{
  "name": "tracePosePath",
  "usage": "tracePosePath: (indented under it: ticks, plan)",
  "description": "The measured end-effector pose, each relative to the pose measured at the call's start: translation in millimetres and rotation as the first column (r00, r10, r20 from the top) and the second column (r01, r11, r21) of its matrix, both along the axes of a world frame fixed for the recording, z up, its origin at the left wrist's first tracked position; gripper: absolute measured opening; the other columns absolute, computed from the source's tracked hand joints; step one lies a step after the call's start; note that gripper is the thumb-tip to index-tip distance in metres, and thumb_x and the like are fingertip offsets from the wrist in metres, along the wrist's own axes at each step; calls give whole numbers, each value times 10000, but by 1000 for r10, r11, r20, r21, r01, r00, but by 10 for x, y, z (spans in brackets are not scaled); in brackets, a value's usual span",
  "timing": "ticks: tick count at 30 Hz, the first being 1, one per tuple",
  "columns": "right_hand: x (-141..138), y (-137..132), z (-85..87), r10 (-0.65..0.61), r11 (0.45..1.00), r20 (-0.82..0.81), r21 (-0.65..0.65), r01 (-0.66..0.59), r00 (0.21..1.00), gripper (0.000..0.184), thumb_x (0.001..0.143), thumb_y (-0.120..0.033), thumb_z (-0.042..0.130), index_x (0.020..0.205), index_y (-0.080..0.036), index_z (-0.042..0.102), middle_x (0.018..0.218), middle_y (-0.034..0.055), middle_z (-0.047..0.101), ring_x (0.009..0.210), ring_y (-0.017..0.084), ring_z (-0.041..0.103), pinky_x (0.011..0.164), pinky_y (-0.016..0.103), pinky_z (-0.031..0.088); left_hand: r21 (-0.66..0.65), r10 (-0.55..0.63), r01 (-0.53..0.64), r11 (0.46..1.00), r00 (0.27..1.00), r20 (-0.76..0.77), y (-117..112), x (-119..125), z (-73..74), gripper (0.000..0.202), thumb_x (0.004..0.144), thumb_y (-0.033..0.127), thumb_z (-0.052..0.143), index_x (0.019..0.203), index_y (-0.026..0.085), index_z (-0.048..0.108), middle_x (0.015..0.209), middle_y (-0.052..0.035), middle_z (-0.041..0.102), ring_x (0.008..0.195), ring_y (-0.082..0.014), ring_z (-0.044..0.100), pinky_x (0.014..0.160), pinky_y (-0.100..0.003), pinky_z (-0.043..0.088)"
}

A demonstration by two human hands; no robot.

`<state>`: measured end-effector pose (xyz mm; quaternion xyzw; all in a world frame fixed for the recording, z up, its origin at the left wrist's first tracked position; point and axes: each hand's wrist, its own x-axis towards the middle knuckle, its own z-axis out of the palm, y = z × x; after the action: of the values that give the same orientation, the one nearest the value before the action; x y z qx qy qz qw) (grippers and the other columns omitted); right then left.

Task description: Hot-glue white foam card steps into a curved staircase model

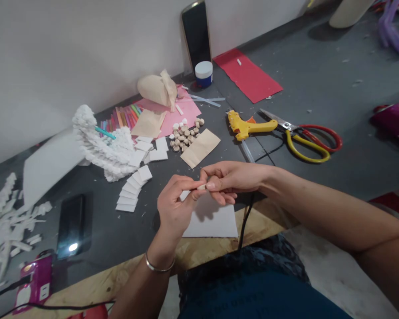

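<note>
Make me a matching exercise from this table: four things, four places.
1. Small pale elongated piece
2. Yellow plastic glue gun
3. White-lidded round blue jar
4. Rectangular red paper sheet

A. In front of the upright black phone
B. Under a small white stick
C. Held between left hand and right hand
D. Beside metal scissors with red and yellow handles

Pairs: 1-C, 2-D, 3-A, 4-B
</note>
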<state>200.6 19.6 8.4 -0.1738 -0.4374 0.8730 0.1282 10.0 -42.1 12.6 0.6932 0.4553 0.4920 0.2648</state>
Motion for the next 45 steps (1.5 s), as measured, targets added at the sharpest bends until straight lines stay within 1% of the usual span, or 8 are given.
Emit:
tracePosePath:
  ticks: [6,12,21,28,32,35,39,45]
  plan:
    - [-1,-17,35,28,998,-28,-59,-29,999,339,840,-430,705,950,-166,522,592,-47,670,413,52,543,365,133,366,-58,-5,14,998,989,151,-13,58,-14,101,766,197,769,847,253,748,760,2,638,704,-120,567,590,-243,422]
    - [-20,-30,44,-34,999,3,-15,34,999,295,847,-409,691,932,-150,580,538,-56,635,365,37,487,343,133,325,-55,36,-30,998,993,112,23,25,-84,99,760,267,777,857,279,756,797,7,578,752,-123,562,633,-250,441]
    - [-28,-28,7,-135,979,129,169,112,982,289,813,-371,725,808,-169,518,464,-95,563,347,30,418,349,139,298,151,-16,70,986,944,-329,24,-33,-23,170,823,220,713,993,227,711,891,-24,670,834,-149,606,755,-287,491]
    - [-13,-23,6,-71,996,95,61,66,993,329,853,-467,663,853,-177,508,534,-56,627,374,45,491,340,141,291,53,15,-15,998,1000,5,43,-53,-5,133,764,167,766,873,233,729,799,2,655,753,-125,607,665,-253,482]
    - [1,12,30,-134,978,132,179,109,982,282,884,-422,626,825,-187,482,546,-53,617,399,48,482,373,149,325,58,63,-66,996,996,58,95,-112,6,136,754,198,778,871,250,735,787,1,663,755,-136,612,661,-267,488]
    - [7,34,51,-272,927,149,307,217,951,188,884,-345,618,912,-192,512,659,-28,648,472,65,507,430,173,381,78,78,-73,994,995,-69,91,-132,27,110,778,203,757,877,240,728,802,-7,671,752,-136,615,662,-270,491]
    - [14,14,98,-567,749,134,496,440,813,196,925,-370,525,939,-185,587,842,31,644,607,92,532,505,206,416,177,108,-50,983,936,-336,71,-127,29,90,842,228,690,927,217,715,842,-34,678,802,-162,623,720,-303,499]
    - [-2,-61,58,-541,586,154,774,240,827,285,841,-455,657,871,-171,656,769,16,652,698,124,559,620,232,399,285,107,58,957,840,-533,93,-113,-29,86,878,216,634,930,186,697,817,-53,676,770,-180,587,707,-323,465]
